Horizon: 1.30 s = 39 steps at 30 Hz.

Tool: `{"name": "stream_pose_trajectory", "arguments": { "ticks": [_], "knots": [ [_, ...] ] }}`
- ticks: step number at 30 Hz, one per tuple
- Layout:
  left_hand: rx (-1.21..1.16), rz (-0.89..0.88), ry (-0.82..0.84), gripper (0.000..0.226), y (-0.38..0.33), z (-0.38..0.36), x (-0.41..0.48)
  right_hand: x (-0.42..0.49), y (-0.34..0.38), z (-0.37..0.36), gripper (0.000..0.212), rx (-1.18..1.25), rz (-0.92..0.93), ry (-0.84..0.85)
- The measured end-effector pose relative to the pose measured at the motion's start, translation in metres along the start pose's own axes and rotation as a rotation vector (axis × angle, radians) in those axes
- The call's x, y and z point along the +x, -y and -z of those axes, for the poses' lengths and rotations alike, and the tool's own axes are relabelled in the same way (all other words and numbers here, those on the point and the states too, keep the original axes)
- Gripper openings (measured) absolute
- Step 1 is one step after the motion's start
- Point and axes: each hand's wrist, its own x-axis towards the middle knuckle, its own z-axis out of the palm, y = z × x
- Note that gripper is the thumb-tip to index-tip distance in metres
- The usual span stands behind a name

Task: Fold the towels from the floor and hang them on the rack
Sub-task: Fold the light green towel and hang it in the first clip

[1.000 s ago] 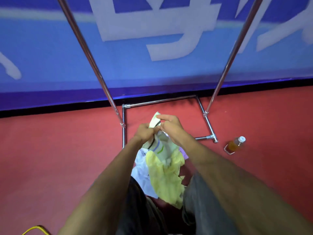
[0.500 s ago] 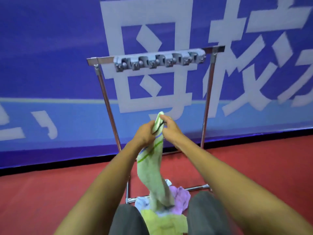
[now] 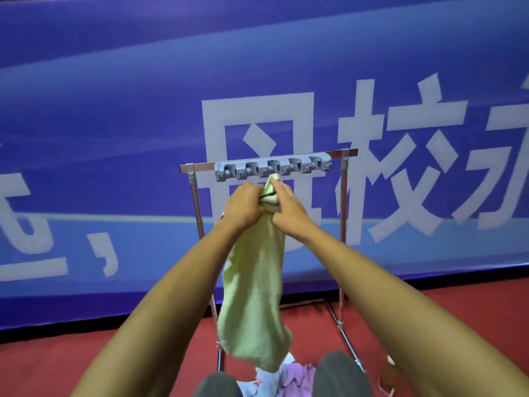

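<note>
A pale green towel [image 3: 253, 296] hangs down from both my hands, held by its top corner with a black loop showing there. My left hand [image 3: 243, 203] and my right hand [image 3: 287, 207] grip that corner side by side, just below the grey hook strip [image 3: 273, 167] on the metal rack's top bar [image 3: 200, 167]. The towel's tip nearly touches the middle hooks. Other towels, white-blue and purple [image 3: 289, 378], lie in a heap on the floor between my knees.
The chrome rack [image 3: 343, 239] stands on a red floor [image 3: 43, 365] against a blue banner wall with white characters. A bottle [image 3: 388, 376] lies on the floor at the rack's right foot. My knees fill the bottom edge.
Both hands have lifted the green towel from the floor heap up to the hook strip. My view has tilted up from the floor to the rack's top.
</note>
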Motion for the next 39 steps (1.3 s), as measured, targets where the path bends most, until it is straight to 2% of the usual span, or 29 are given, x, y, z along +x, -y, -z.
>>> {"name": "stream_pose_trajectory", "arguments": {
  "ticks": [3, 4, 6, 8, 12, 14, 15, 16, 18, 20, 22, 23, 25, 27, 30, 31, 33, 35, 37, 39],
  "knots": [
    [-0.404, 0.012, -0.124, 0.021, -0.021, 0.012, 0.007, -0.001, -0.001, -0.002, 0.104, 0.191, -0.168, -0.130],
    [-0.558, 0.013, -0.122, 0.027, -0.027, 0.014, 0.009, -0.001, -0.005, -0.006, 0.116, 0.274, -0.286, -0.125],
    [-0.692, -0.010, -0.123, 0.037, -0.033, 0.013, 0.013, 0.000, -0.019, -0.022, 0.133, 0.460, -0.524, -0.066],
    [-0.687, -0.042, -0.087, 0.041, -0.037, 0.012, 0.015, 0.011, -0.055, -0.042, 0.112, 0.657, -0.628, 0.008],
    [-0.756, 0.000, 0.009, 0.042, -0.039, 0.010, 0.006, 0.008, -0.045, -0.042, 0.052, 0.741, -0.693, 0.010],
    [-0.822, 0.115, 0.144, 0.042, -0.030, 0.007, -0.005, 0.006, -0.018, -0.030, 0.036, 0.850, -0.672, -0.005],
    [-0.857, 0.208, 0.255, 0.057, -0.025, 0.004, -0.013, 0.008, -0.003, -0.022, 0.033, 0.944, -0.671, -0.015],
    [-0.882, 0.310, 0.403, 0.071, -0.017, 0.000, -0.021, 0.014, 0.005, -0.013, 0.032, 0.986, -0.669, -0.010],
    [-0.983, 0.412, 0.714, 0.081, -0.007, -0.010, -0.036, 0.023, 0.022, 0.008, 0.032, 0.889, -0.713, 0.045],
    [-1.134, 0.437, 0.915, 0.089, -0.001, -0.016, -0.048, 0.024, 0.031, 0.029, 0.030, 0.798, -0.743, 0.095],
    [-1.186, 0.399, 0.989, 0.087, 0.001, -0.019, -0.056, 0.021, 0.030, 0.038, 0.029, 0.786, -0.747, 0.080],
    [-1.189, 0.366, 1.000, 0.078, 0.000, -0.020, -0.057, 0.019, 0.025, 0.039, 0.025, 0.764, -0.740, 0.081],
    [-1.156, 0.323, 0.937, 0.057, -0.006, -0.019, -0.055, 0.012, 0.014, 0.036, 0.020, 0.729, -0.801, 0.137],
    [-1.110, 0.368, 0.788, 0.047, -0.012, -0.017, -0.052, 0.006, 0.004, 0.032, 0.034, 0.764, -0.875, 0.201],
    [-1.196, 0.589, 0.561, 0.052, -0.012, -0.022, -0.046, -0.002, -0.006, 0.024, 0.033, 0.885, -0.858, 0.159],
    [-1.181, 0.620, 0.517, 0.056, -0.011, -0.024, -0.044, -0.006, -0.011, 0.018, 0.034, 0.889, -0.855, 0.197],
    [-1.030, 0.580, 0.449, 0.061, -0.012, -0.028, -0.044, -0.017, -0.016, 0.002, 0.044, 0.855, -0.864, 0.316],
    [-0.839, 0.466, 0.453, 0.061, -0.013, -0.032, -0.046, -0.022, -0.022, -0.010, 0.048, 0.883, -0.859, 0.392],
    [-0.625, 0.384, 0.447, 0.055, -0.014, -0.030, -0.046, -0.025, -0.024, -0.012, 0.041, 0.884, -0.828, 0.381],
    [-0.429, 0.389, 0.327, 0.051, -0.010, -0.025, -0.044, -0.024, -0.025, -0.008, 0.034, 0.895, -0.778, 0.265]
  ]
}}
